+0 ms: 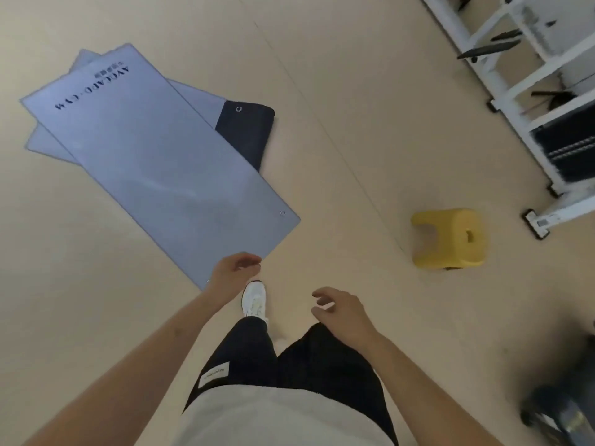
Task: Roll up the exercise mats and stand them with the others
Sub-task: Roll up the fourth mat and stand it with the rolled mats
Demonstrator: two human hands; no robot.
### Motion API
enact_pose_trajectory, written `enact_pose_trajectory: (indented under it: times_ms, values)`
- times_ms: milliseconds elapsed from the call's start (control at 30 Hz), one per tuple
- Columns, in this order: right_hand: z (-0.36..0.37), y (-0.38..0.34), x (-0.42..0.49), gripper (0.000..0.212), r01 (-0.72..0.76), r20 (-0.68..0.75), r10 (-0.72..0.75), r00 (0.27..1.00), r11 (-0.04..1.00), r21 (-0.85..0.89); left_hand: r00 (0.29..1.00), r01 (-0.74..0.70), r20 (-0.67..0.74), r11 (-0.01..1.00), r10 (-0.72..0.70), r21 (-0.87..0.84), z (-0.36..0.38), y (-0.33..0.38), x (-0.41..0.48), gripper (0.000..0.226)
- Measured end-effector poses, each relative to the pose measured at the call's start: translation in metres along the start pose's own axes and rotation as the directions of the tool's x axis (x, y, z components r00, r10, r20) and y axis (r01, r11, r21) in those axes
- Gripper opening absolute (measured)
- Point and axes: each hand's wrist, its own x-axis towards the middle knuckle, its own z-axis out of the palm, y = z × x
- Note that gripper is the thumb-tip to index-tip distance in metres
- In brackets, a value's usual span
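Note:
A grey exercise mat [154, 162] with dark lettering lies flat on the beige floor, crossing over a second grey mat [193, 94] beneath it. The lower mat's far end is folded over, showing its dark underside [246, 133]. My left hand [233, 273] hovers over the near corner of the top mat, fingers loosely curled, holding nothing. My right hand [341, 312] hangs in the air above my leg, fingers relaxed and empty.
A yellow plastic stool [450, 238] stands on the floor to the right. White metal equipment frames [515, 101] fill the upper right. A dark blurred object [560, 410] sits at the lower right. My white shoe [254, 299] is just short of the mat's corner.

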Motion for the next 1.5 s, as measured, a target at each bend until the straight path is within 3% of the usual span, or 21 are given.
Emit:
enact_pose_trajectory:
  times_ms: [167,333,433,600,733,800,967,1067,1200,1367,1500]
  values:
    - [-0.026,-0.028,0.140,0.036,0.113,0.146,-0.091,0.985,0.983,-0.147,0.979,0.039,-0.191,0.981,-0.076,-0.192,0.007,0.016,0.067,0.017]
    - [-0.017,-0.031,0.308,0.040,0.273,0.302,-0.176,0.937,0.909,-0.316,0.928,0.119,-0.320,0.964,-0.193,-0.237,0.035,-0.036,0.156,0.017]
    - [0.017,-0.006,0.409,0.048,0.390,0.389,-0.223,0.894,0.815,-0.429,0.890,0.114,-0.411,0.969,-0.197,-0.217,0.067,-0.091,0.221,0.019]
    - [0.090,0.062,0.551,0.061,0.590,0.546,-0.268,0.794,0.558,-0.583,0.838,0.128,-0.509,0.978,-0.195,-0.164,0.135,-0.213,0.338,0.025]
    - [0.151,0.122,0.647,0.070,0.704,0.624,-0.327,0.710,0.362,-0.611,0.868,0.185,-0.483,0.977,-0.114,0.103,0.178,-0.318,0.418,0.044]
    - [0.180,0.147,0.689,0.075,0.772,0.668,-0.390,0.634,0.273,-0.574,0.875,0.217,-0.479,0.941,-0.070,0.259,0.191,-0.366,0.451,0.054]
    - [0.227,0.211,0.770,0.081,0.870,0.674,-0.569,0.471,0.174,-0.461,0.868,0.222,-0.472,0.729,0.155,0.647,0.204,-0.480,0.511,0.088]
    - [0.247,0.239,0.791,0.078,0.883,0.522,-0.769,0.370,0.116,-0.455,0.776,0.197,-0.506,0.616,0.378,0.762,0.201,-0.527,0.532,0.093]
    - [0.258,0.239,0.793,0.080,0.880,0.469,-0.793,0.389,0.170,-0.443,0.576,0.202,-0.561,0.562,0.594,0.802,0.197,-0.536,0.547,0.070]
    - [0.237,0.230,0.812,0.083,0.933,0.585,-0.771,0.252,0.032,-0.359,0.468,0.277,-0.546,0.471,0.695,0.837,0.204,-0.534,0.545,0.061]
    - [0.236,0.231,0.807,0.074,0.914,0.514,-0.812,0.276,0.057,-0.401,0.392,0.298,-0.582,0.500,0.712,0.813,0.204,-0.526,0.540,0.053]
